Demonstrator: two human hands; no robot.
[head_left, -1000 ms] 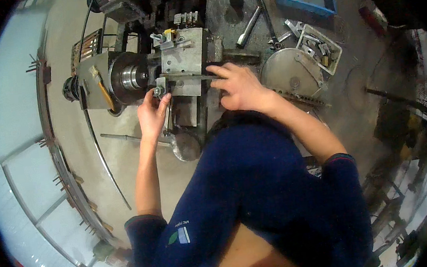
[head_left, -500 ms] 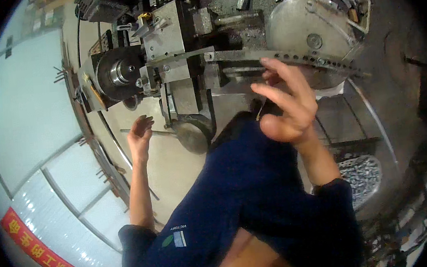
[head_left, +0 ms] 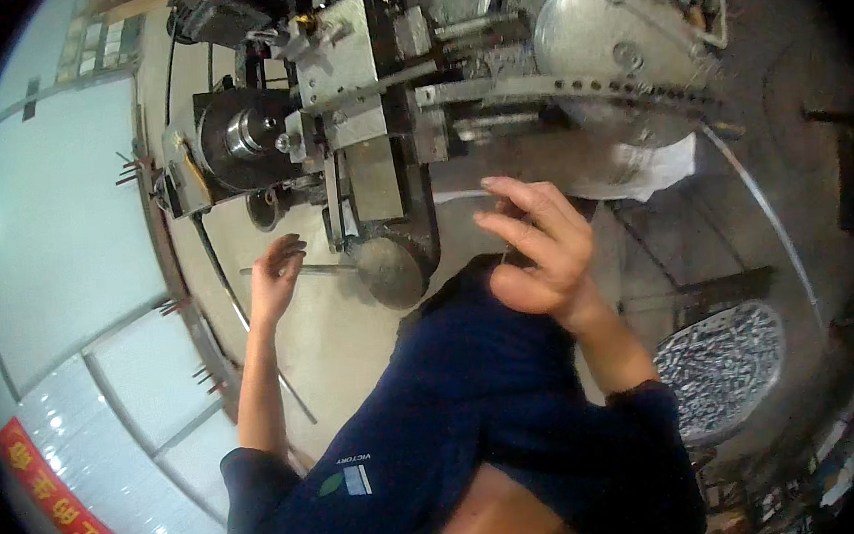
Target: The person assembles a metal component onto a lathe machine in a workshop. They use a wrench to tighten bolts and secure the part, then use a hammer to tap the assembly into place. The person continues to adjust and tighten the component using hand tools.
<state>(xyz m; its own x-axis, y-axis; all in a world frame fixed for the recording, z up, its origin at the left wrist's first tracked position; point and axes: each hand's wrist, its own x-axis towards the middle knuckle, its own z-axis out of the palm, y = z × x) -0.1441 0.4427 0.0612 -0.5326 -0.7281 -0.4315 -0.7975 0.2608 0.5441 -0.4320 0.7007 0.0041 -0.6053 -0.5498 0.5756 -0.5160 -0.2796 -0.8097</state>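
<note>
My left hand (head_left: 276,279) is over a thin metal rod (head_left: 329,269) that runs out from a round handwheel (head_left: 391,273) on the machine. Its fingers are bent, with a gap to the thumb; whether it touches the rod I cannot tell. In front of my dark blue shirt (head_left: 475,364) hangs my right hand (head_left: 546,248), its fingers apart and loosely curled, with nothing visible in it. Beyond the hands stands a lathe-like machine with a dark round chuck (head_left: 227,142), a metal tool block (head_left: 343,63) and a long bar with holes (head_left: 533,88).
A large round metal plate (head_left: 599,28) is at the far right, with a tray (head_left: 718,18) of tools beside it. White cloth (head_left: 665,163) lies below the bar. A basket (head_left: 779,345) full of small metal pieces stands at my right. Pale panels (head_left: 62,215) line the left side.
My right hand has drawn back from the perforated bar, toward my body and leftward. More of the white cloth and the basket shows. My left hand stays by the rod. The view has shifted slightly.
</note>
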